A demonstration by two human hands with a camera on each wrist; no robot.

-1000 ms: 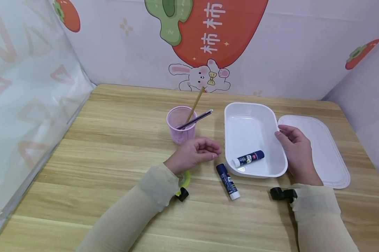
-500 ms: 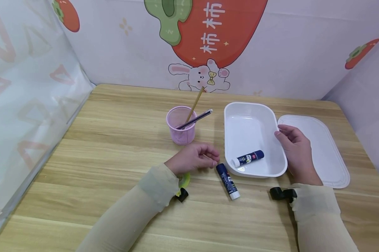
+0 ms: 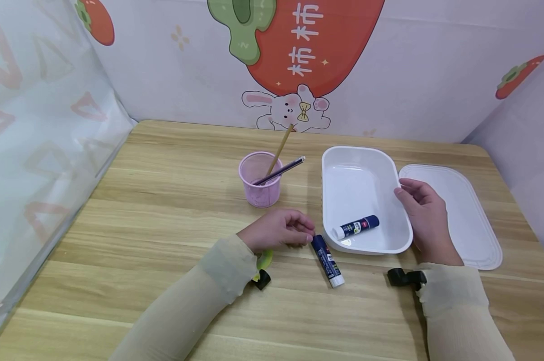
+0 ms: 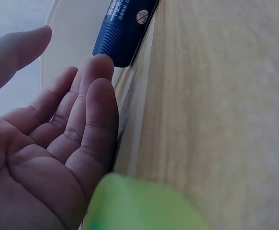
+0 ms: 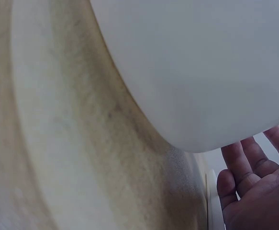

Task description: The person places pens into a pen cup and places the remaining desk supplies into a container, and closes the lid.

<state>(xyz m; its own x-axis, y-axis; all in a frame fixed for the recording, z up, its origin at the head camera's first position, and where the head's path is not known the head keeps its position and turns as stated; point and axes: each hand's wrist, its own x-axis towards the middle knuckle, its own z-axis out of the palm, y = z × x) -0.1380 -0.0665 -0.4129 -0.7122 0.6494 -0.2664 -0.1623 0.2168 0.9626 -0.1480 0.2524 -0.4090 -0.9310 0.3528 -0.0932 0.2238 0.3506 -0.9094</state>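
Observation:
A dark blue glue stick with a white end lies on the table. My left hand is beside its blue end, fingertips right at the cap and thumb held apart; in the left wrist view the palm holds nothing. A white plastic box stands to the right, with a second glue stick lying inside it. My right hand grips the box's right wall, thumb over the rim and fingers outside. In the right wrist view the fingers reach along the box's outer side.
A pink mesh pen cup with a dark pencil and a brown stick stands left of the box. Right of the box lies a flat white lid. A yellow-green ring-shaped thing shows under my left wrist.
My left hand has moved down toward me, from beside the box's wall to the blue end of the glue stick on the table. The right hand and the box have stayed put.

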